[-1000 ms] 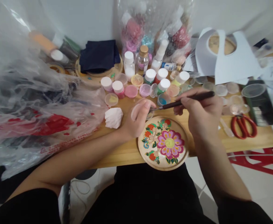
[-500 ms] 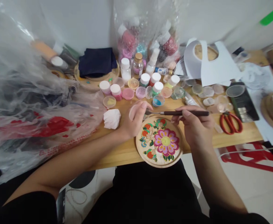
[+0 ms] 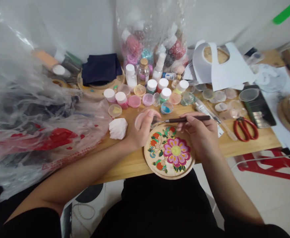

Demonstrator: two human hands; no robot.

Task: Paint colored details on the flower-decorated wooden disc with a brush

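Observation:
My left hand is closed around a small clear plastic cup, partly hidden by the fingers. My right hand grips a slim spatula by its dark handle. Its metal tip points left and reaches the cup's mouth by my left thumb; whether it touches the contents I cannot tell. Below both hands a round wooden plaque rests at the table's front edge, overhanging it. It bears a pink and magenta flower with a yellow centre, orange fruit and green leaves, all with gold outlines. A crumpled white tissue lies left of my left hand.
Behind my hands stand several white-capped paint jars and small open cups, one with blue paint. Red-handled pliers and a white tube lie at the right. Plastic bags cover the left side.
My right hand has shifted a little to the left with the spatula, its tip now further over the cup. My left hand stays about the cup. The view has tilted slightly.

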